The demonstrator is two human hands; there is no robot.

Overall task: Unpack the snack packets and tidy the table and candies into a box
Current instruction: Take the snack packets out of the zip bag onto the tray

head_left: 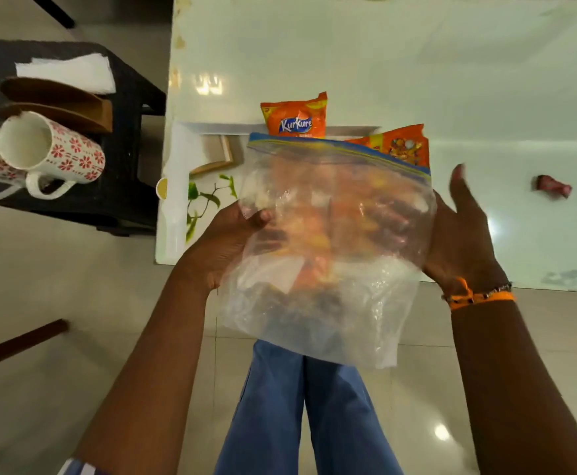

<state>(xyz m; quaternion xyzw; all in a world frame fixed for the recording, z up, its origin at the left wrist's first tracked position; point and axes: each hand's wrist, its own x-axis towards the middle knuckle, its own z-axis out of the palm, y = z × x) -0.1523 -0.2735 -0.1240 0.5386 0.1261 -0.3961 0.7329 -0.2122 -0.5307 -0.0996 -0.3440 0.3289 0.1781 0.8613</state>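
A clear zip bag with a blue seal strip hangs over the table's near edge, blurred orange and brown snack packets showing inside. My left hand grips its left side with the thumb on the front. My right hand supports the right side from behind, fingers spread upward. Behind the bag an orange Kurkure packet stands on the white table, and a second orange packet pokes out at the right. A small pink candy lies on the table at the right.
A black side table at the left carries two white mugs with red flowers, brown wooden pieces and white paper. A picture with green leaves lies on the table's left part. Tiled floor lies below.
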